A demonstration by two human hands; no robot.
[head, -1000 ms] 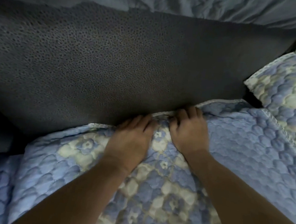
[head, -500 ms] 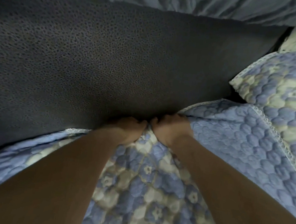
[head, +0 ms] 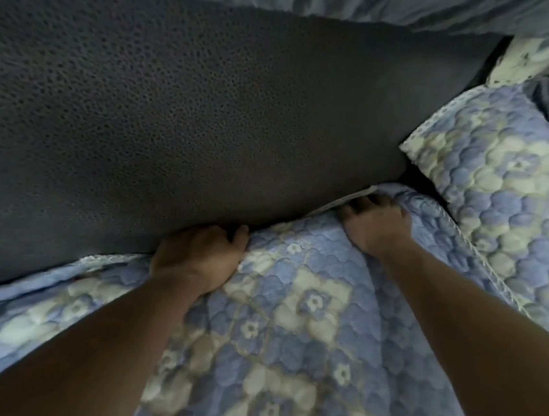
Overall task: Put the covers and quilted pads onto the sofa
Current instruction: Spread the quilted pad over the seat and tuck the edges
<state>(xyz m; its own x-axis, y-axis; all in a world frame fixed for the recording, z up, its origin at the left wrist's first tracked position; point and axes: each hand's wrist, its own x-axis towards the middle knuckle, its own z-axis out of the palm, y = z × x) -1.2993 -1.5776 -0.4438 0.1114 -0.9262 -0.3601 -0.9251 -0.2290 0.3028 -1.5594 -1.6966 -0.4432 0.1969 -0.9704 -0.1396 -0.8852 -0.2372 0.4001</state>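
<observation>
Both hands press the back edge of the blue-and-cream floral quilted pad (head: 286, 344) toward the dark pebbled sofa backrest (head: 190, 124) just beyond them: left hand (head: 198, 255) curled over the hem, right hand (head: 378, 223) gripping near the corner. Uneven tucking could bunch the pad. A second ago the hands were side by side; now they are spread apart.

I see the sofa (head: 174, 112), its dark pebbled back cushion filling the upper view. A blue flowered quilted pad (head: 286, 344) lies on the seat, its white-trimmed edge against that cushion. A second quilted pad (head: 503, 205) lies just right of the first.
</observation>
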